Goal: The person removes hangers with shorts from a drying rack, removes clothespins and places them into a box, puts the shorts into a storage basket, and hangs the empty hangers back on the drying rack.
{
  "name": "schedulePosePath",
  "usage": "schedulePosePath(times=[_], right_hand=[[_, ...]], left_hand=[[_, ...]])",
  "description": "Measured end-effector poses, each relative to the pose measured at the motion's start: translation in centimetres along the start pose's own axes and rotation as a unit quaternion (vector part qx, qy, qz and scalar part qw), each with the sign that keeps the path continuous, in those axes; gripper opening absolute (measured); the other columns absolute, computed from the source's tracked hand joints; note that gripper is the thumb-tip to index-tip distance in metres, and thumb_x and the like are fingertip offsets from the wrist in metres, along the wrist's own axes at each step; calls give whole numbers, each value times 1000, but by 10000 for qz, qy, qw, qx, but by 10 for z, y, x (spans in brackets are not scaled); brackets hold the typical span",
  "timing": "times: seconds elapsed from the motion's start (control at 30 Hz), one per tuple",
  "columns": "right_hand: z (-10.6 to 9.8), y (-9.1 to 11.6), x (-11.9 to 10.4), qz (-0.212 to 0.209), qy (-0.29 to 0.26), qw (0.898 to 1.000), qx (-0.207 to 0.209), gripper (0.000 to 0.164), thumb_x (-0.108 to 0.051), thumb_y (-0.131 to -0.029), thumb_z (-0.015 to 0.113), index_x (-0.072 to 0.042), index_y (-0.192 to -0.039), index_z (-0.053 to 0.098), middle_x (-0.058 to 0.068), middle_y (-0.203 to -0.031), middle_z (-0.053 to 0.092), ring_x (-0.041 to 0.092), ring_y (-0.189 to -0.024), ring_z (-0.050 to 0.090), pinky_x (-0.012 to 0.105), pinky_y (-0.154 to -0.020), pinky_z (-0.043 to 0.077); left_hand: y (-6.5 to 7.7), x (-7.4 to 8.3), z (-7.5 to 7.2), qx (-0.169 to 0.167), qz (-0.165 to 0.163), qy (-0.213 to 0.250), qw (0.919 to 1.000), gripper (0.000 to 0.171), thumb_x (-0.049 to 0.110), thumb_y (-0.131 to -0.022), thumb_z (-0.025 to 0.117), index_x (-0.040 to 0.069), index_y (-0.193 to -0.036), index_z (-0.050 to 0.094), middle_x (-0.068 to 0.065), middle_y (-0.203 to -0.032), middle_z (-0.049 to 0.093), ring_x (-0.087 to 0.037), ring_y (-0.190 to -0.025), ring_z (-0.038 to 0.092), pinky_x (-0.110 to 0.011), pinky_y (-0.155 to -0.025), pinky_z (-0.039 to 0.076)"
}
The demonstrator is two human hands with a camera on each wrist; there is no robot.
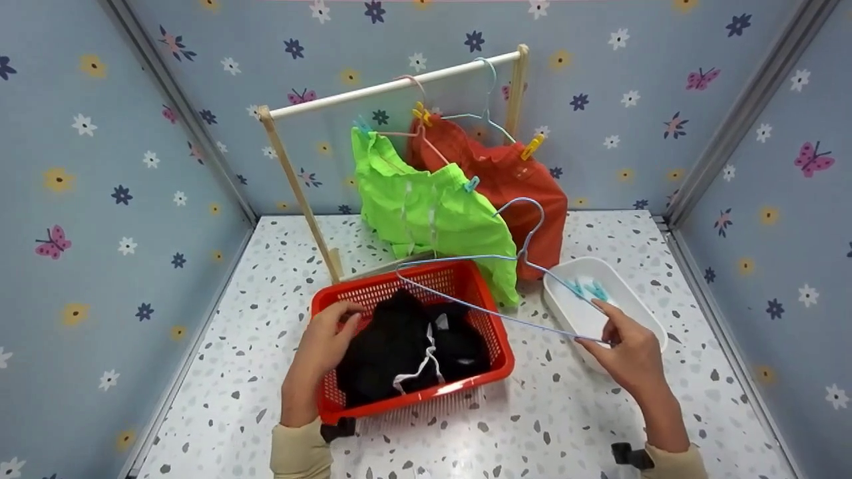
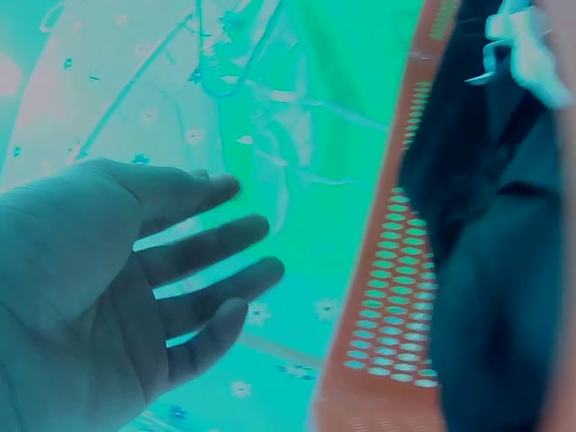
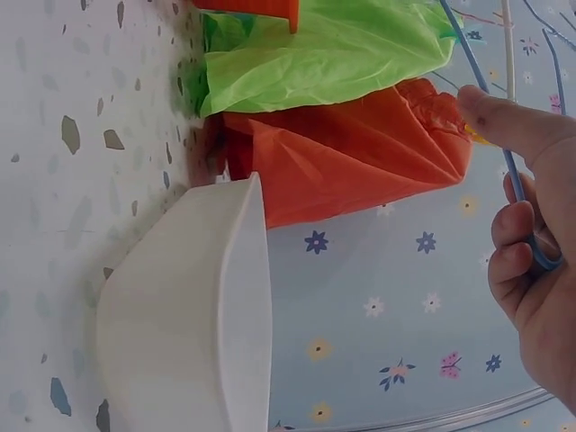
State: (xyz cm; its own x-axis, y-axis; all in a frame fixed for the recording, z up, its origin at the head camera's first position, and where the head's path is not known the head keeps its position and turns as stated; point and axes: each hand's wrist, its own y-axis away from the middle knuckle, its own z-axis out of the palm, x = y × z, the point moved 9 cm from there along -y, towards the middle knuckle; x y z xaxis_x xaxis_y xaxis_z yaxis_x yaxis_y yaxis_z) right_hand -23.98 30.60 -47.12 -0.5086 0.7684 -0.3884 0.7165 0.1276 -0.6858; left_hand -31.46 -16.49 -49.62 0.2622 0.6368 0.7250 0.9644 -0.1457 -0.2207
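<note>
A blue clothes hanger [image 1: 459, 306] is pinched at one end by my right hand [image 1: 629, 349], its hook up and its far end over the red basket [image 1: 502, 332]. In the right wrist view the thumb and curled fingers of that hand [image 3: 540, 216] hold the hanger's blue wire [image 3: 477, 63]. Black clothing [image 1: 383, 352] with a white drawstring [image 1: 429, 356] lies in the basket. My left hand [image 1: 323, 342] hovers at the basket's left rim. Its fingers look relaxed and hold nothing in the left wrist view, where the palm [image 2: 81, 288] shows.
Behind the basket stands a rack with a white bar [image 1: 393, 86]. Bright green shorts [image 1: 439, 206] and a red garment [image 1: 532, 193] hang there on clipped hangers. A white tub [image 1: 639, 306] with blue clothespins [image 1: 589, 289] sits at the right. Flowered walls enclose the table.
</note>
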Motion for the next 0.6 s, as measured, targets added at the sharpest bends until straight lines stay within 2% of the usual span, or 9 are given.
schedulePosePath(times=[0.2,0.33,0.47,0.6], right_hand=[[-12,-7,-16,-226,-58,9997,61,75,2,-59,91,-4,-128,61,-3,-70,52,9,-56,47,18,-51,35],[-22,-14,-30,-401,-332,9985,141,76,9,-60,88,-1,-130,58,-1,-73,54,9,-55,45,16,-51,35],[-26,-22,-43,-574,-525,9969,83,77,14,-61,84,2,-131,55,-2,-75,54,6,-55,42,14,-51,34],[-28,-26,-50,-579,-504,9970,-50,76,15,-61,84,3,-130,55,-3,-74,52,5,-56,41,13,-51,33]], left_hand=[[-12,19,-48,651,680,-91,9955,16,9,-97,60,6,-110,68,-8,-102,68,-18,-89,61,-41,-77,50],[-23,22,-80,1263,887,-62,9880,15,7,-97,58,6,-108,69,-6,-97,69,-18,-82,62,-30,-69,48],[-39,15,-101,1747,877,568,9791,15,3,-98,55,3,-107,68,-7,-95,68,-20,-81,63,-20,-68,46],[-54,7,-115,2232,823,1279,9628,15,0,-98,52,-1,-107,65,-10,-98,65,-27,-87,63,-21,-67,45]])
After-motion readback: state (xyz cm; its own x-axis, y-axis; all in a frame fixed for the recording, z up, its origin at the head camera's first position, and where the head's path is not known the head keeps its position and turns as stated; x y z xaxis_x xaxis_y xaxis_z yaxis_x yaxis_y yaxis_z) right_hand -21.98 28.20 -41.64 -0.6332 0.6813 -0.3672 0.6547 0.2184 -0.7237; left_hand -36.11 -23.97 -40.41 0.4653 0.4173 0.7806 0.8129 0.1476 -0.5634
